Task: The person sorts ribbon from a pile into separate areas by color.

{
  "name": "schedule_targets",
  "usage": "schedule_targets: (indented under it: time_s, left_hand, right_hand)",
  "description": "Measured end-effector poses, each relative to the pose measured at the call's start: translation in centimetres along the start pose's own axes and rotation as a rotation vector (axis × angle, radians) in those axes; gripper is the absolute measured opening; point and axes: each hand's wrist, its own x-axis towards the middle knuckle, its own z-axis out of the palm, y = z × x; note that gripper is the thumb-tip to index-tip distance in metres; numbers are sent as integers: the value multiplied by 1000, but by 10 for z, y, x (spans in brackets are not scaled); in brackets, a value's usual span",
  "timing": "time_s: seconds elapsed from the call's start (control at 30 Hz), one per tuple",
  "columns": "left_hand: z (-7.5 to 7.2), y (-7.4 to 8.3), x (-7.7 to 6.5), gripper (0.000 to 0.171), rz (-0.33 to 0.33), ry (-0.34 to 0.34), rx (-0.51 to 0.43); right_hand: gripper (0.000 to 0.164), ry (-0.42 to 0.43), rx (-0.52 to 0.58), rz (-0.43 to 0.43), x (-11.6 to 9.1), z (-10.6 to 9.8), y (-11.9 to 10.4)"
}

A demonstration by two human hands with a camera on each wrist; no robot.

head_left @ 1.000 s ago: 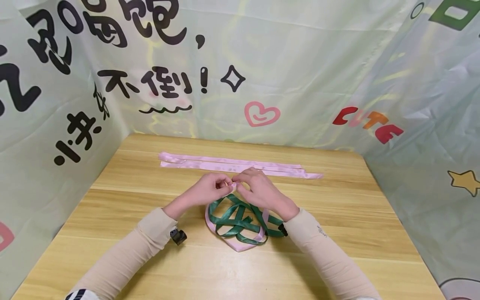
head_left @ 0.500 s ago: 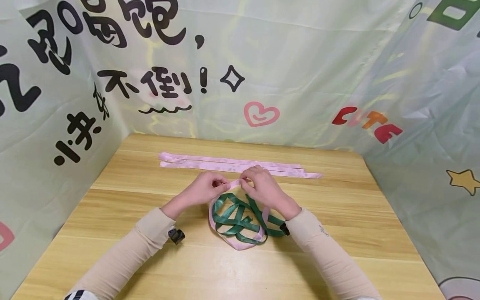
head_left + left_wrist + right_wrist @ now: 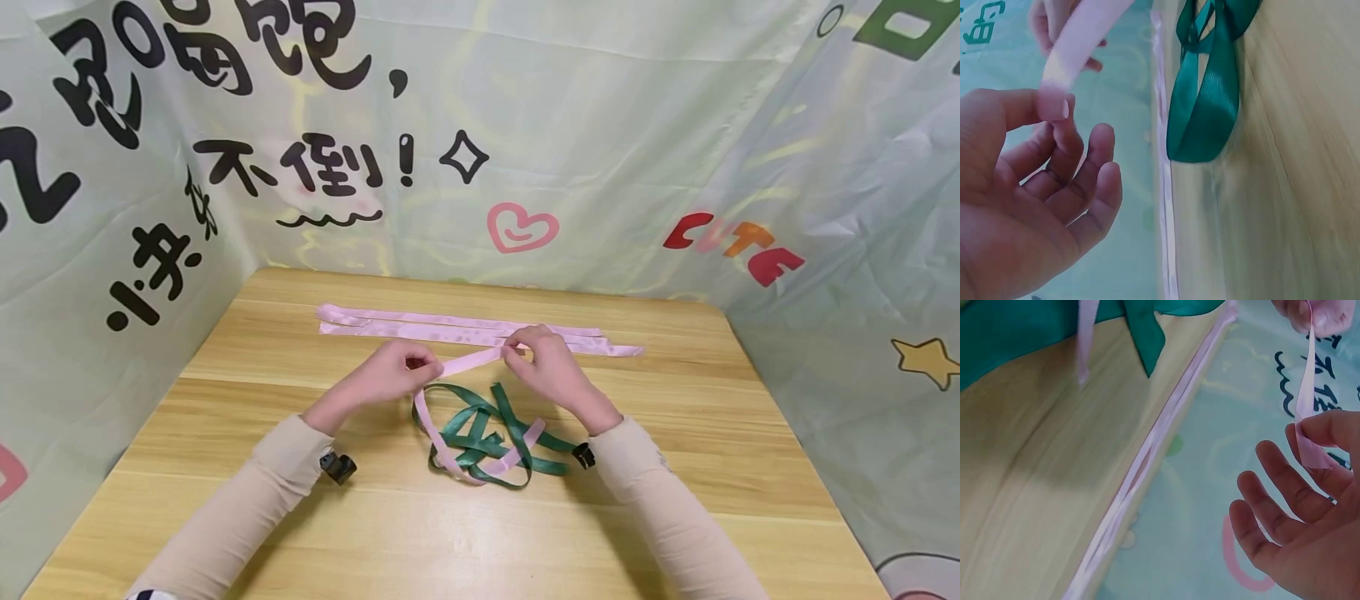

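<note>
A pink ribbon [image 3: 472,361] is stretched between the two hands above the table. My left hand [image 3: 386,371] pinches it between thumb and index finger, and from there a length hangs down over the green ribbon. My right hand [image 3: 551,367] pinches the ribbon near its cut end; in the right wrist view that end [image 3: 1315,456] pokes out past the thumb. Below the hands lies a loose tangle of green ribbon [image 3: 480,446], with the pink ribbon's other part crossing it. The left wrist view shows a green loop [image 3: 1204,119] close by.
Pink ribbon strips [image 3: 420,329] lie side by side along the back of the wooden table [image 3: 465,550]. Behind and beside the table hang printed cloth walls [image 3: 600,150]. Small black cameras [image 3: 339,468] sit at the wrists.
The hands have moved apart, left hand to the left and right hand to the right, drawing a longer stretch of pink ribbon between them. The pink loop on the tangle has lifted and shifted.
</note>
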Motion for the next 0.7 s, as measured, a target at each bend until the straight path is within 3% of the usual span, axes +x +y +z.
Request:
schedule_targets:
  time_s: [0.3,0.7]
  left_hand:
    - [-12,-16,-2,19,13,39,39]
    - [-29,-29,-5,18,-47,97,65]
  right_hand:
    - [14,2,138,128,-5,-12,17]
    - [18,61,163,227,-10,-33,34]
